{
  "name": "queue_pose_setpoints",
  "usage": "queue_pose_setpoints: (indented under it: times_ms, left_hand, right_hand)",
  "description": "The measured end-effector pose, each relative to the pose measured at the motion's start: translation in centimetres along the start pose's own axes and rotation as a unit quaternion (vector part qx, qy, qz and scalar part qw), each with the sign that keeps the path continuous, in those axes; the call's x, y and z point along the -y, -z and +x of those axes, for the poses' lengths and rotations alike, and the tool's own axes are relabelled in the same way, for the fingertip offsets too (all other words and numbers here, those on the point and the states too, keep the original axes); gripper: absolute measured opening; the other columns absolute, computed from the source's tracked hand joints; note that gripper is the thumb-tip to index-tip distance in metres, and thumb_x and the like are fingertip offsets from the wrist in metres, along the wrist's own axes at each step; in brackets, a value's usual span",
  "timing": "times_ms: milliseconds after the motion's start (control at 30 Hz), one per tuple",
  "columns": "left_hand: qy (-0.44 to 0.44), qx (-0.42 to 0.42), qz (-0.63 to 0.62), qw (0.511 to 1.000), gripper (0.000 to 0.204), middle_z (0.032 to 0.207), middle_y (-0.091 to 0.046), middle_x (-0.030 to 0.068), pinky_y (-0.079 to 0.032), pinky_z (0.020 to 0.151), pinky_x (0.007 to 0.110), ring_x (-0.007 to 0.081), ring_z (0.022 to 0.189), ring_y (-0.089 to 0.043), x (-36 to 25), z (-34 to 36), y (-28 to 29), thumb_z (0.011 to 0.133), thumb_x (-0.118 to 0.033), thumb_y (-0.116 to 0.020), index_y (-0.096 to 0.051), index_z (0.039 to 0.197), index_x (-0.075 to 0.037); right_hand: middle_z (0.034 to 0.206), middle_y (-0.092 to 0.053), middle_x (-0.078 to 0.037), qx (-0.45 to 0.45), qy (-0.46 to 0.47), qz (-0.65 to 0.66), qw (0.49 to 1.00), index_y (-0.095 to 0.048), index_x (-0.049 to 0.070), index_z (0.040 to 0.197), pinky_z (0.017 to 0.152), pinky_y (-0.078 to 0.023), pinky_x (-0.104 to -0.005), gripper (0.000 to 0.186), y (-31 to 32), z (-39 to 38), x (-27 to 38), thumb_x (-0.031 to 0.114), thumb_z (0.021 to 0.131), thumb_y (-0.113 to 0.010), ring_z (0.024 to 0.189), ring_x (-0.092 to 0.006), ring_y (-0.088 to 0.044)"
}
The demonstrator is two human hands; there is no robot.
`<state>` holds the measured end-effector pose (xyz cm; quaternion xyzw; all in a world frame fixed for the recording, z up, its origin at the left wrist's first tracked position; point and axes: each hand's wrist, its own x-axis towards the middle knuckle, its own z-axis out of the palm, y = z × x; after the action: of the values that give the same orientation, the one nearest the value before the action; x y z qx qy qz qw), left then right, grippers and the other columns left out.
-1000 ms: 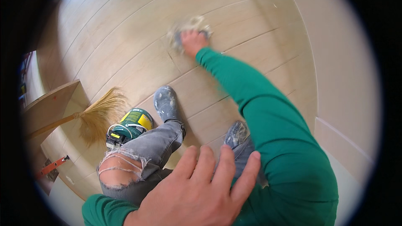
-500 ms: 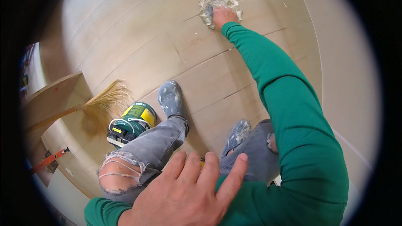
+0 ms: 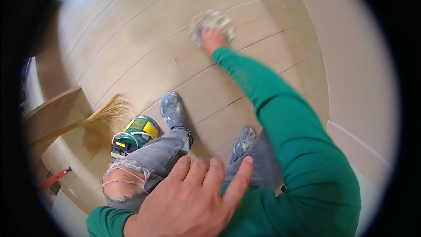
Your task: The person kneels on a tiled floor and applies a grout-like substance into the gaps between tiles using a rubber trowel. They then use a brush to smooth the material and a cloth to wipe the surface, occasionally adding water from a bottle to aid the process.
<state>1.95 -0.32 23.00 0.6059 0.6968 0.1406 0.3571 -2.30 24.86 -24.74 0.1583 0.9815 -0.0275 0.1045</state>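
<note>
My right hand (image 3: 213,38), at the end of an outstretched green sleeve, is closed on a round, ruffled, cream-white mop head (image 3: 224,23) pressed flat on the tiled floor. Something dark grey-blue shows at its middle beside my fingers. Hand and mop head are smeared by motion. Close to me, my left hand (image 3: 188,197) hangs palm down in front of my body. Its fingers are spread, and nothing shows in them.
A green bucket (image 3: 143,127) with yellow patches stands by my left leg. Beyond it lean a straw broom (image 3: 105,112) and a wooden board (image 3: 55,105). An orange level (image 3: 56,178) lies at the left. A pale wall (image 3: 351,52) rises on the right.
My right hand has drawn the mop head left and nearer across the floor. The whole view has shifted a little. My left hand stays spread in about the same place.
</note>
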Motion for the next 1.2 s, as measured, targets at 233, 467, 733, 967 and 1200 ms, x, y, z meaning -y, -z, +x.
queue_pose_setpoints:
  times_ms: [233,467,733,967,1200]
  left_hand:
    - [-0.073,-0.055,-0.053,0.994,0.064,0.093,-0.060,0.0109,-0.051,0.082,0.043,0.0309,0.089,-0.062,-0.3,2.3,-1.2,0.093,-0.016,-0.072,-0.052,0.153,-0.008]
    - [-0.048,0.030,-0.016,0.998,0.066,0.102,-0.062,0.0126,-0.051,0.086,0.042,0.0309,0.094,-0.063,-1.6,1.9,-0.5,0.091,-0.021,-0.074,-0.054,0.152,-0.007]
    - [-0.071,0.018,0.030,0.997,0.062,0.099,-0.061,0.0112,-0.051,0.084,0.042,0.0304,0.092,-0.061,-4.1,3.2,0.0,0.094,-0.016,-0.070,-0.053,0.153,-0.008]
    - [-0.057,0.022,-0.004,0.998,0.063,0.095,-0.059,0.0104,-0.051,0.080,0.042,0.0297,0.088,-0.060,-3.9,3.3,-0.7,0.093,-0.015,-0.072,-0.053,0.153,-0.009]
    - [-0.115,0.027,0.023,0.993,0.064,0.095,-0.058,0.0108,-0.051,0.080,0.042,0.0296,0.088,-0.060,-6.0,3.3,-1.2,0.091,-0.015,-0.073,-0.055,0.152,-0.008]
  right_hand:
    - [0.135,-0.065,-0.018,0.050,0.094,-0.019,0.994,-0.065,0.006,0.138,0.076,-0.061,-0.0515,0.044,-5.0,-18.9,7.0,0.025,0.098,-0.061,0.115,-0.0373,-0.065]
    - [0.122,-0.065,-0.018,-0.002,-0.197,0.028,0.980,-0.059,0.004,0.137,0.086,-0.061,-0.0499,0.038,-0.7,-7.1,-13.9,0.017,0.101,-0.058,0.113,-0.0378,-0.067]
    - [0.125,-0.066,-0.020,0.032,0.045,-0.031,0.998,-0.060,0.004,0.141,0.076,-0.064,-0.0462,0.048,-4.5,-22.9,6.9,0.022,0.097,-0.059,0.113,-0.0379,-0.066]
    - [0.125,-0.066,-0.018,0.006,-0.252,0.017,0.968,-0.058,0.003,0.141,0.086,-0.062,-0.0481,0.043,-2.1,-16.1,-15.8,0.018,0.101,-0.057,0.107,-0.0370,-0.069]
    - [0.143,-0.058,-0.022,0.120,-0.086,0.018,0.989,-0.049,0.003,0.155,0.092,-0.061,-0.0561,0.057,-5.4,-31.1,6.9,0.020,0.101,-0.057,0.124,-0.0411,-0.060]
